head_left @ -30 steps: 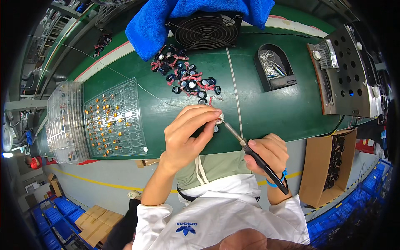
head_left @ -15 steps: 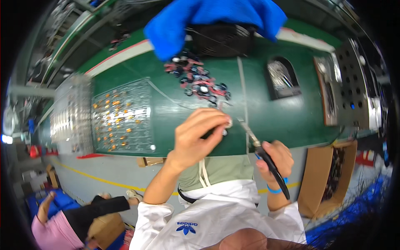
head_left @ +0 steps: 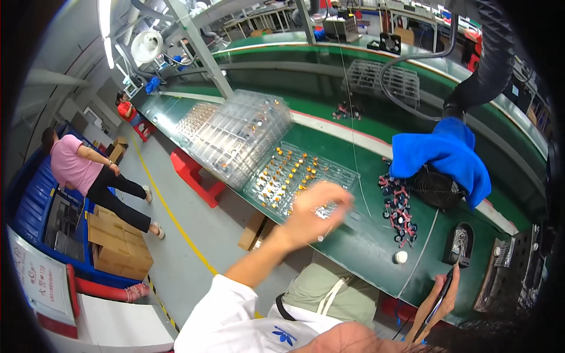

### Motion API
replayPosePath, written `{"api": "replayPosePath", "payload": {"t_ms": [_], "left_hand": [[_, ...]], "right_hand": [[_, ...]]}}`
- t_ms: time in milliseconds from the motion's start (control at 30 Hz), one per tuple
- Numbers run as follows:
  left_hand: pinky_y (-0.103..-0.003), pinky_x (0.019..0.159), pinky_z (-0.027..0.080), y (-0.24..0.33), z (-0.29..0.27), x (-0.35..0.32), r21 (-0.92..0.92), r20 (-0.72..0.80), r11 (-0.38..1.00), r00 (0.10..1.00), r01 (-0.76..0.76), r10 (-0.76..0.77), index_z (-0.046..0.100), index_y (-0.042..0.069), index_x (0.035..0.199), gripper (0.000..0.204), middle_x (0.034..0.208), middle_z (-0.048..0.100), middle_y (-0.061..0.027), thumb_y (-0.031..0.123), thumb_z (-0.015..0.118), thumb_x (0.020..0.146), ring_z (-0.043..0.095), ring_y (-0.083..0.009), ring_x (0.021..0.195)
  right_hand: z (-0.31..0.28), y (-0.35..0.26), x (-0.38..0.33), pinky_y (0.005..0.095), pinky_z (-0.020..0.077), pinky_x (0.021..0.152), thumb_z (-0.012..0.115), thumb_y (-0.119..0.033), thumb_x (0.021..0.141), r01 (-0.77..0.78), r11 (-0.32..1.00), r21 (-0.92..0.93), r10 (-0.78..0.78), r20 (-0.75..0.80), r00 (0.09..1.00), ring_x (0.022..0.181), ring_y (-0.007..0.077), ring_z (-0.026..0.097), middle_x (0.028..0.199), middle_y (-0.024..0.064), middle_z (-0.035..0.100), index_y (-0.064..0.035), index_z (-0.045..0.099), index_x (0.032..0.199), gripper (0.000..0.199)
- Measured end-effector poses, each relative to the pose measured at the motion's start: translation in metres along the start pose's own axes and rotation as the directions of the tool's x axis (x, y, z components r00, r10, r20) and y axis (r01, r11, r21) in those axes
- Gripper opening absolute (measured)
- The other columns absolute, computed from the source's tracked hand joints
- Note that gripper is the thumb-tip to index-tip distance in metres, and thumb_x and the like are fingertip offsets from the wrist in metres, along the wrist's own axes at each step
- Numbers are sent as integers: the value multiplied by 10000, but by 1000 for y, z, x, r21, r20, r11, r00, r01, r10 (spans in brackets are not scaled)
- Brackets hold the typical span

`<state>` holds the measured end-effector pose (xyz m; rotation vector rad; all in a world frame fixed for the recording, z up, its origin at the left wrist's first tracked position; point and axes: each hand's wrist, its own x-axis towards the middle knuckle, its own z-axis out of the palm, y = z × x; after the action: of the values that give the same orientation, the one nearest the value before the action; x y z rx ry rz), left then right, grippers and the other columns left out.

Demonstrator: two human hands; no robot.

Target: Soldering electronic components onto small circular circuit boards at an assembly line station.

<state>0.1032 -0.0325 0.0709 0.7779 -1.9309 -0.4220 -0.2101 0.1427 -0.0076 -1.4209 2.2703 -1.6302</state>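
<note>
My left hand [head_left: 318, 213], smeared by motion, hovers over the near right part of a clear plastic tray [head_left: 347, 182]. Its fingers look curled, but I cannot make out anything in them. Small orange and yellow pieces [head_left: 288, 176] sit in rows in that tray. At the lower right, my right hand [head_left: 442, 301] is closed round a slim black-handled tool [head_left: 434, 312], its front end pointing to a small black box [head_left: 461, 242] of silvery bits. Between the hands lies a heap of small dark parts with pink-red pieces [head_left: 401, 209], and a white round piece [head_left: 401, 257] is close by.
A stack of clear trays [head_left: 238, 138] stands left of the filled tray. Blue cloth [head_left: 441, 150] drapes over a black fan [head_left: 436, 188]. A perforated metal box [head_left: 518, 259] is at the far right. A person in pink [head_left: 76, 159] stands beside cardboard boxes [head_left: 118, 244].
My view has swung to the left. My left hand has gone from in front of the parts heap to over the tray. My right hand keeps the black-handled tool.
</note>
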Motion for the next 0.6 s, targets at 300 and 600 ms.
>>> {"api": "replayPosePath", "payload": {"t_ms": [300,600], "left_hand": [[-318,774,600,-210,-219,87,470,-352,860,936,201,-26,746,-12,1063,205,937,766,-126,-9,746,858,747,-194,821],[-420,890,579,-255,-240,84,730,-208,638,969,244,-132,743,-16,1080,259,985,754,-174,6,714,824,736,-339,943]], "right_hand": [[18,2,-18,352,527,785,612,-66,988,153,974,168,-152,-21,988,838,233,654,919,145,678,61,549,1440,473],[16,-1,-19,360,541,718,634,-143,1011,241,948,210,-235,-55,971,771,246,681,905,165,710,86,566,1397,454]]}}
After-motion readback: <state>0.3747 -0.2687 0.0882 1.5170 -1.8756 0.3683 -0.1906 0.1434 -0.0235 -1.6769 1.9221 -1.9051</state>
